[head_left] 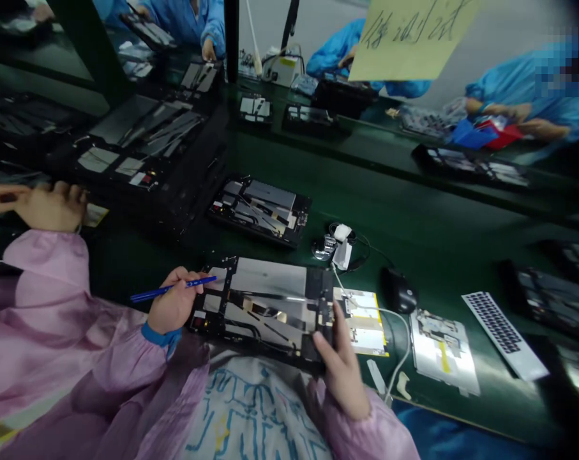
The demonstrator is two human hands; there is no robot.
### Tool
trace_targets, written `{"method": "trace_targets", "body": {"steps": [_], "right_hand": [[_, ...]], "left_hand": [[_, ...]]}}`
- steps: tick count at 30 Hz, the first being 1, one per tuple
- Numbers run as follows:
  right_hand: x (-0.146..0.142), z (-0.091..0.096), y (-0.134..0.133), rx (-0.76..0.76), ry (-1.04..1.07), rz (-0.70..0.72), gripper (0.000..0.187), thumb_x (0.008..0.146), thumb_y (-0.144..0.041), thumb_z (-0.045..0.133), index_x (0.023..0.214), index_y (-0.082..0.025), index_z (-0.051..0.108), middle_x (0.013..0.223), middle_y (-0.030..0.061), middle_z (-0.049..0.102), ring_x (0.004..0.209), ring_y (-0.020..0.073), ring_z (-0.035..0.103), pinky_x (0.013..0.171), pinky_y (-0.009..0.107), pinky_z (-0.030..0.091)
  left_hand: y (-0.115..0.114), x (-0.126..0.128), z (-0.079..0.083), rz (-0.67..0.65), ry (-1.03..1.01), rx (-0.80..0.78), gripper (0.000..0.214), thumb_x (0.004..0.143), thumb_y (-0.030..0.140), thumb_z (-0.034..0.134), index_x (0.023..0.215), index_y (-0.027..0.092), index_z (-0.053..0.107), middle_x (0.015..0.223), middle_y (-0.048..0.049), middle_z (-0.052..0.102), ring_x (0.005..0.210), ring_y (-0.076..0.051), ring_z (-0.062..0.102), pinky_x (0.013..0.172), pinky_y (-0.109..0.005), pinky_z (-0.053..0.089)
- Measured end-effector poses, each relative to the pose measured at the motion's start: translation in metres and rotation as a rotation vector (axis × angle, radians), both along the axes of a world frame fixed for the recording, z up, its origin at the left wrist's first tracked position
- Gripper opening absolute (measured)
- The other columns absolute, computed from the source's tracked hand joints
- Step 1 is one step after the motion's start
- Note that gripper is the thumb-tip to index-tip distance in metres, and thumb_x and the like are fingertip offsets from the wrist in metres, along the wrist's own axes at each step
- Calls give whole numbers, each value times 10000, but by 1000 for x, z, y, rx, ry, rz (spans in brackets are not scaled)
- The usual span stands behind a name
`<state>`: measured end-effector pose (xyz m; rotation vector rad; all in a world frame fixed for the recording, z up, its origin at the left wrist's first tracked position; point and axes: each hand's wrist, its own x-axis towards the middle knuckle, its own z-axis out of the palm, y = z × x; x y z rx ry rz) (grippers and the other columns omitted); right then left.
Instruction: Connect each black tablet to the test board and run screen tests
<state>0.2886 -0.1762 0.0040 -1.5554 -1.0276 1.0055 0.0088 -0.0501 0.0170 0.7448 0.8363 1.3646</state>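
Observation:
In front of my body is an opened tablet (pixel 271 280), a black frame with grey battery cells and flat cables showing. My left hand (pixel 171 305), closed, has a blue pen (pixel 152 294) across its fingers and also touches the tablet's left edge. The pen's right end lies over that edge. Around the right edge my right hand (pixel 343 365) is closed, its thumb on top. Just beyond is a similar opened tablet (pixel 265 209) on the green bench. A small metal part with white plugs and black cable (pixel 334 246) sits to its right.
To the right lie a black mouse (pixel 398 291), a silver plate (pixel 443 351) and a white keyboard (pixel 504 332). Stacked tablets (pixel 140 147) stand at the left, near a co-worker's hand (pixel 52 206). A yellow note (pixel 413 38) hangs above. People in blue work across the bench.

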Motion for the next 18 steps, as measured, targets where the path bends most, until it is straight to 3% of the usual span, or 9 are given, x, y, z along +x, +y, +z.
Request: {"method": "trace_targets", "body": {"steps": [4,6,8,9,13,15,18], "right_hand": [[25,44,57,61,395,-219,645,771,-361,699,1377,-339,481,1367,50,569,1086,209,652,906,371,549],[49,59,107,163,415,-311,615,723,-330,733,1311,-333,551,1289,31,620,981,168,676,819,310,571],[76,67,168,275,383,-379,626,691,-298,740,1291,-321,562,1240,7,636,948,135,666,797,271,563],[88,69,202,307,356,-415,635,697,-295,719,1306,-317,543,1214,-1,643,934,125,661,793,262,559],[112,61,320,184,199,-414,621,717,-300,667,1319,-275,514,1100,8,677,866,138,665,739,280,564],[110,52,359,137,147,-362,588,698,-313,691,1266,-234,561,1002,25,700,826,168,670,708,308,569],[99,38,388,98,20,-270,524,692,-344,716,1178,-173,621,967,68,710,862,205,674,743,335,569]], "left_hand": [[20,4,20,38,-127,121,256,652,383,786,677,191,619,564,14,589,717,-169,650,965,-435,496],[31,3,22,29,-140,148,252,664,379,785,684,190,620,597,10,606,719,-167,644,928,-427,511],[39,2,18,-15,-118,144,256,682,377,779,679,178,618,626,-5,622,693,-170,633,790,-382,535],[41,2,15,-51,-106,136,258,695,377,772,678,171,616,626,-11,621,665,-165,621,723,-351,527],[41,3,3,-163,-75,120,255,766,381,721,708,159,611,594,-12,589,603,-145,579,622,-286,459],[39,2,1,-187,-47,113,261,780,386,710,720,154,608,595,-13,584,602,-145,574,616,-277,434],[38,0,2,-205,-5,77,283,779,398,710,719,148,590,609,-20,589,607,-149,568,631,-282,415]]}}
